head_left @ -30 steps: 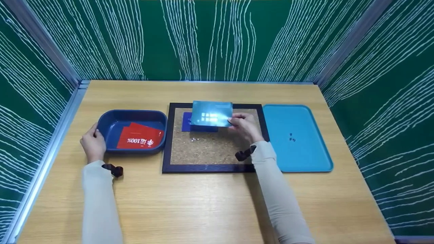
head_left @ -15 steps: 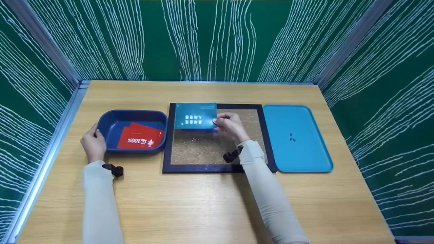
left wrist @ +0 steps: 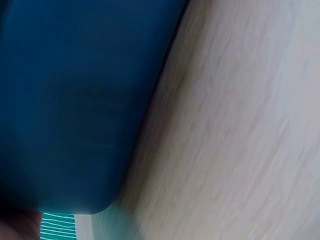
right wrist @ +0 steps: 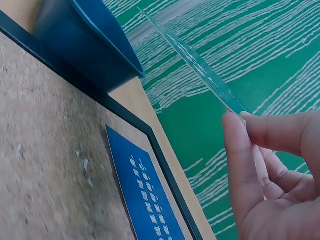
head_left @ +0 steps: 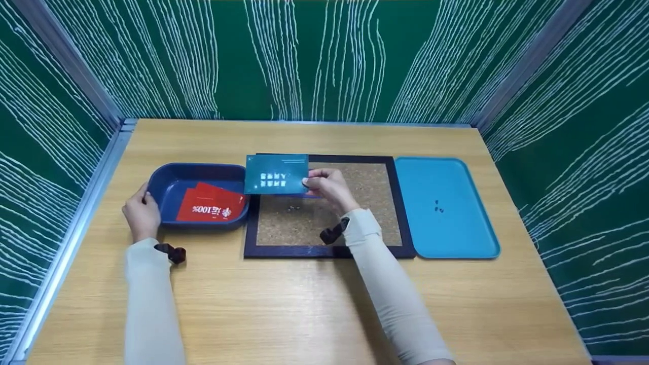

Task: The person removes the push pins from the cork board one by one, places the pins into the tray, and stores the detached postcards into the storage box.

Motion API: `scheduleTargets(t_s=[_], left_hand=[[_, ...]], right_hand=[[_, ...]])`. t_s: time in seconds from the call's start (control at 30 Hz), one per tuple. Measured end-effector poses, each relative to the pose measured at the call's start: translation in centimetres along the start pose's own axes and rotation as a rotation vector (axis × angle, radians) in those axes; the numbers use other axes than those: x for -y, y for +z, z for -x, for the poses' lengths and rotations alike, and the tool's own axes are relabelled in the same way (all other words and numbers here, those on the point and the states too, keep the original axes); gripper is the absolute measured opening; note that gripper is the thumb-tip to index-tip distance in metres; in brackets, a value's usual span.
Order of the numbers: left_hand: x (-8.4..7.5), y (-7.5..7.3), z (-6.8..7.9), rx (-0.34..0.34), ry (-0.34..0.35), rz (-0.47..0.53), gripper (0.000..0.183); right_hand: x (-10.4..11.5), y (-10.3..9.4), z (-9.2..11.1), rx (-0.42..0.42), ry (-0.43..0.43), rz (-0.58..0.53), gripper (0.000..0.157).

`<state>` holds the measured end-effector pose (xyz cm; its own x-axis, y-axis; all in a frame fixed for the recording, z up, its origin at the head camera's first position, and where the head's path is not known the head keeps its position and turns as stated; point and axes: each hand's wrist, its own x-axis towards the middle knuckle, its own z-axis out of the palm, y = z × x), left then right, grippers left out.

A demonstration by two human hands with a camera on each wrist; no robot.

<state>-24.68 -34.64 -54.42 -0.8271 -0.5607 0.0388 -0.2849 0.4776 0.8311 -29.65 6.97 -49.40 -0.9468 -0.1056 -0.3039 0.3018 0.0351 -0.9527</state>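
Note:
In the head view my right hand point(head_left: 329, 190) pinches a teal card point(head_left: 276, 172) with white printing by its right edge, thumb against forefinger. The card hangs above the upper left of a dark-framed cork board point(head_left: 314, 225), its left end reaching over the rim of a navy tub. A blue card point(right wrist: 142, 192) lies on the cork in the right wrist view; the teal card hides most of it from above. My left hand point(head_left: 142, 213) grips the left side of the navy tub point(head_left: 170, 172). Inside that tub lie red cards point(head_left: 210, 203) with white lettering.
A light blue tray point(head_left: 451, 177) adjoins the board's right side, with several tiny dark pieces point(head_left: 438, 207) on it. Small clear bits point(head_left: 293, 208) sit on the cork. Green panels with white lines point(head_left: 345, 61) wall in the wooden table point(head_left: 284, 304).
My right hand has carried the teal card leftward, from above the middle of the board toward the tub. My left hand stays at the tub's side.

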Motion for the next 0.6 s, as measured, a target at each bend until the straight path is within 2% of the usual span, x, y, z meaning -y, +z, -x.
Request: scheduleTargets(t_s=[0.27, 0.4, 0.6], left_hand=[[-0.1, 0.0, 0.0, 0.02, -0.028, -0.013, 0.041], [-0.1, 0.0, 0.0, -0.004, -0.002, -0.007, 0.04], [0.0, 0.0, 0.0, 0.029, -0.028, 0.008, 0.042]], right_hand=[[0.0, 2.1, -0.2, 0.025, 0.041, 0.032, 0.017], [0.0, 3.2, -0.2, 0.026, 0.027, 0.036, 0.016], [0.0, 4.9, -0.3, 0.028, 0.013, 0.012, 0.017]])
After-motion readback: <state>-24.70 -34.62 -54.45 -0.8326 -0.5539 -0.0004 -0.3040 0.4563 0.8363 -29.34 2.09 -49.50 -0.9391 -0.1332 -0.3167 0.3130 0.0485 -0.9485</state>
